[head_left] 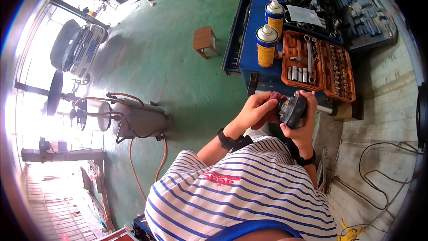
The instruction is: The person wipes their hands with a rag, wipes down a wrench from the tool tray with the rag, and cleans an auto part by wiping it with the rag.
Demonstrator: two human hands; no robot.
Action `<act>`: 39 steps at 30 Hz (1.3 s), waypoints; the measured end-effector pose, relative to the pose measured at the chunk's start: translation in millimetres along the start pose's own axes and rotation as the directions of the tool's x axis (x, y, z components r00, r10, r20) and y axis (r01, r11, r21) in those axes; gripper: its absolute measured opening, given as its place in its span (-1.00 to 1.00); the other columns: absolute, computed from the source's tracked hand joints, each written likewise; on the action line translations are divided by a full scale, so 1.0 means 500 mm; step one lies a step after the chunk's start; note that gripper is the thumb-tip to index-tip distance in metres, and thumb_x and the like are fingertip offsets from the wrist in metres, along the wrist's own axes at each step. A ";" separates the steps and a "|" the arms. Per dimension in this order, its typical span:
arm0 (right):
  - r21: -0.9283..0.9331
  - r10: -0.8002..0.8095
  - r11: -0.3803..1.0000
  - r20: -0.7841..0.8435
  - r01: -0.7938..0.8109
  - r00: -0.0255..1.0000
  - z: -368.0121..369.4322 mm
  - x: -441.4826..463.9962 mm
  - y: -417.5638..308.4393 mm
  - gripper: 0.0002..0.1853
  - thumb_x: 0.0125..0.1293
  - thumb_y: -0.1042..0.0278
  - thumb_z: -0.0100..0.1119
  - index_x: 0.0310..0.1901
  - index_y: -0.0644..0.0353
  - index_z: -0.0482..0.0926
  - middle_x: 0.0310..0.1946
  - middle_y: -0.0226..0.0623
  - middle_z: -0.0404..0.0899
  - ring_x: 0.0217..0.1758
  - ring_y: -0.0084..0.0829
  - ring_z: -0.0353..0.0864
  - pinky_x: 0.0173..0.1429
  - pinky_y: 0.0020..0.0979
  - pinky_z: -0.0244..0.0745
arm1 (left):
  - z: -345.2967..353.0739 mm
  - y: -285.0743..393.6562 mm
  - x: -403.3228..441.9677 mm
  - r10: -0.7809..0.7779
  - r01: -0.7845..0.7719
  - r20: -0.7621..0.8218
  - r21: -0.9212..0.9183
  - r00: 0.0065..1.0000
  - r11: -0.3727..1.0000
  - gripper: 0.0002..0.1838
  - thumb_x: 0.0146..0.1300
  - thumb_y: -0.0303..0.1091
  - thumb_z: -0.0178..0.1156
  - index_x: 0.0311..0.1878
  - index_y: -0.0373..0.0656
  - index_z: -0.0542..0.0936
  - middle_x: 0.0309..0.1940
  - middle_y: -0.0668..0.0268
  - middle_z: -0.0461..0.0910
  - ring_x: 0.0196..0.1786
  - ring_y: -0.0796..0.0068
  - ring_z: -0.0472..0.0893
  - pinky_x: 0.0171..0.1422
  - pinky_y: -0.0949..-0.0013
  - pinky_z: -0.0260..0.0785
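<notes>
We have both hands together in front of the striped shirt (240,183). Left hand (255,113): fingers and thumb closed on a dark red cloth (271,115), bunched against the near-left side of the part. Right hand (306,122): clamped around a chunky black part with a rounded body and small metallic bits on its left face (294,110) — thumb below, fingers over the top and right side. So the black part sits between the two hands, held up off any surface. Just beyond the grip we see a blue metal tool cabinet (249,60); on it, an open orange plastic socket case (290,78) with chrome sockets and a long wrench (310,58). Left of that case, two blue-and-yellow spray cans with white tops, the nearer one (266,49) and the farther one (275,17). Farther beyond, to the right, an open grey tool case (379,40). Well left of the grip — a brown wooden stool (203,38) and a grey cylindrical tank (140,119), both on the green floor (178,80).
</notes>
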State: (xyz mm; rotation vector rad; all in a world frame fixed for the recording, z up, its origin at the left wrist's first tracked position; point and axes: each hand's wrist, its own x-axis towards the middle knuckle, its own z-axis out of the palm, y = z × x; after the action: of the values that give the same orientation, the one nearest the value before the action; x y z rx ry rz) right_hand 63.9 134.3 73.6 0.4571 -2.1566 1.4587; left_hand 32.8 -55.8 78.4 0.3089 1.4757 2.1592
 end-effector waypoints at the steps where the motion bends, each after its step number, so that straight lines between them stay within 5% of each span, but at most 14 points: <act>1: -0.087 -0.065 0.994 0.013 0.066 0.998 -0.005 0.005 -0.005 -0.02 -0.25 0.04 0.47 0.29 0.19 0.28 0.14 -0.19 0.38 0.29 -0.13 0.32 0.61 0.11 -0.28 | 0.001 0.003 0.001 -0.004 0.004 -0.004 0.016 1.000 1.000 -0.66 0.50 -0.31 0.00 0.16 -0.38 0.48 -0.10 0.28 0.60 -0.11 0.55 0.62 -0.04 0.42 0.55; 5: -0.183 -0.150 0.973 -0.036 0.141 0.988 -0.010 0.001 -0.011 0.01 -0.25 0.02 0.49 0.30 0.20 0.27 0.14 -0.21 0.37 0.30 -0.18 0.32 0.61 0.08 -0.29 | -0.001 0.017 0.006 0.041 -0.025 -0.062 0.239 0.997 0.971 -0.67 0.50 -0.30 0.00 0.11 -0.38 0.52 -0.16 0.31 0.62 -0.19 0.63 0.61 -0.13 0.51 0.53; 8: 0.343 0.228 0.929 -0.245 -0.135 0.943 -0.003 -0.022 0.006 0.02 -0.27 0.05 0.50 0.31 0.20 0.26 0.16 -0.24 0.36 0.31 -0.29 0.33 0.62 0.00 -0.27 | -0.027 0.038 -0.002 0.093 -0.077 -0.129 0.125 0.987 0.989 -0.71 0.45 -0.28 0.08 0.02 -0.31 0.57 -0.27 0.44 0.58 -0.27 0.74 0.51 -0.16 0.57 0.41; 15: -0.109 -0.085 0.991 -0.080 0.076 0.993 -0.014 0.006 -0.003 -0.03 -0.29 0.11 0.47 0.27 0.20 0.32 0.14 -0.21 0.38 0.29 -0.18 0.33 0.61 0.04 -0.21 | 0.008 0.009 0.003 0.167 -0.188 0.104 0.241 0.980 0.952 -0.67 0.44 -0.39 0.12 0.18 -0.33 0.52 -0.21 0.45 0.53 -0.17 0.77 0.43 -0.09 0.59 0.31; 17: -0.036 0.000 0.999 -0.094 -0.003 0.996 -0.001 -0.011 0.001 -0.04 -0.25 0.09 0.46 0.28 0.21 0.31 0.14 -0.21 0.37 0.29 -0.17 0.33 0.60 0.04 -0.19 | 0.031 0.015 0.004 0.183 -0.189 0.055 0.142 0.982 0.972 -0.66 0.40 -0.45 0.17 0.19 -0.35 0.51 -0.21 0.45 0.52 -0.17 0.74 0.46 -0.10 0.55 0.36; 19: 0.405 0.329 0.877 -0.117 -0.258 0.937 0.009 -0.018 -0.005 -0.05 -0.19 0.07 0.45 0.30 0.22 0.29 0.14 -0.21 0.36 0.30 -0.17 0.34 0.59 -0.04 -0.13 | 0.031 0.015 0.009 0.292 -0.277 0.011 0.345 0.956 0.897 -0.87 0.34 -0.49 0.22 -0.15 -0.36 0.55 -0.28 0.41 0.59 -0.26 0.69 0.52 -0.21 0.51 0.43; 23: 0.224 0.263 0.946 -0.114 -0.234 0.958 0.003 -0.022 0.013 -0.05 -0.13 0.15 0.46 0.34 0.24 0.26 0.20 -0.20 0.32 0.31 -0.26 0.35 0.49 -0.22 0.11 | -0.005 -0.016 0.023 0.341 -0.283 -0.009 0.537 0.940 0.795 -0.89 0.28 -0.50 0.27 -0.25 -0.36 0.57 -0.24 0.32 0.64 -0.35 0.67 0.53 -0.28 0.50 0.44; 24: 0.217 0.270 0.946 -0.116 -0.240 0.956 0.004 -0.020 0.017 -0.05 -0.13 0.15 0.46 0.34 0.24 0.26 0.20 -0.20 0.32 0.31 -0.26 0.35 0.49 -0.22 0.11 | 0.001 0.005 0.018 0.267 -0.222 -0.009 0.527 0.964 0.820 -0.88 0.32 -0.51 0.23 -0.14 -0.36 0.58 -0.10 0.26 0.64 -0.17 0.65 0.55 -0.10 0.48 0.45; 27: 0.427 0.384 0.860 -0.179 -0.280 0.906 0.020 -0.022 0.020 -0.12 -0.13 0.40 0.45 0.33 0.21 0.29 0.20 -0.22 0.32 0.29 -0.27 0.36 0.45 -0.26 0.16 | 0.013 0.032 0.019 0.356 -0.289 -0.007 0.569 0.935 0.770 -0.88 0.31 -0.49 0.24 -0.17 -0.37 0.59 -0.15 0.23 0.65 -0.15 0.60 0.55 -0.04 0.45 0.40; 28: 0.411 0.415 0.856 -0.186 -0.313 0.891 0.019 -0.019 0.022 -0.13 -0.11 0.41 0.45 0.33 0.19 0.29 0.20 -0.22 0.31 0.28 -0.27 0.37 0.43 -0.27 0.19 | 0.015 0.034 0.018 0.393 -0.312 -0.023 0.568 0.919 0.762 -0.87 0.30 -0.49 0.24 -0.18 -0.38 0.59 -0.16 0.22 0.66 -0.14 0.59 0.55 -0.02 0.44 0.38; 29: 0.398 0.444 0.851 -0.193 -0.344 0.875 0.016 -0.015 0.027 -0.14 -0.09 0.42 0.45 0.33 0.16 0.30 0.21 -0.22 0.30 0.26 -0.28 0.37 0.41 -0.28 0.21 | 0.011 0.018 0.021 0.437 -0.331 -0.096 0.515 0.894 0.791 -0.88 0.27 -0.46 0.28 -0.28 -0.34 0.60 -0.35 0.33 0.66 -0.43 0.69 0.55 -0.31 0.54 0.41; 31: 0.285 0.433 0.887 -0.240 -0.363 0.869 0.011 -0.014 0.036 -0.15 -0.06 0.37 0.48 0.33 0.13 0.31 0.22 -0.22 0.28 0.24 -0.31 0.37 0.35 -0.30 0.27 | 0.004 0.026 0.014 0.425 -0.340 -0.074 0.483 0.902 0.807 -0.87 0.29 -0.43 0.27 -0.24 -0.32 0.62 -0.41 0.36 0.64 -0.40 0.68 0.54 -0.26 0.54 0.40; 36: 0.396 0.476 0.838 -0.195 -0.375 0.858 0.013 -0.009 0.042 -0.17 -0.02 0.30 0.49 0.32 0.14 0.31 0.19 -0.22 0.30 0.25 -0.32 0.36 0.35 -0.29 0.28 | 0.025 0.051 0.009 0.525 -0.458 0.037 0.545 0.850 0.703 -0.89 0.28 -0.49 0.22 -0.17 -0.31 0.61 -0.32 0.24 0.63 -0.23 0.46 0.58 -0.09 0.43 0.40; 39: 0.256 0.371 0.914 -0.212 -0.315 0.904 0.017 -0.003 0.040 -0.13 -0.08 0.26 0.51 0.32 0.14 0.32 0.14 -0.18 0.34 0.25 -0.24 0.35 0.36 -0.24 0.24 | 0.043 0.063 0.007 0.559 -0.534 0.240 0.716 0.793 0.450 -0.84 0.19 -0.47 0.25 -0.18 -0.30 0.59 -0.28 0.09 0.58 -0.22 0.04 0.58 -0.07 0.26 0.42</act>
State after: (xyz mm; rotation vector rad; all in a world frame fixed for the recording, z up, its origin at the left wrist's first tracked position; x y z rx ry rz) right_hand 52.7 133.8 54.8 -0.0543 -1.9457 1.8433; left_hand 30.9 -45.5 115.3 1.2157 2.5393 1.7864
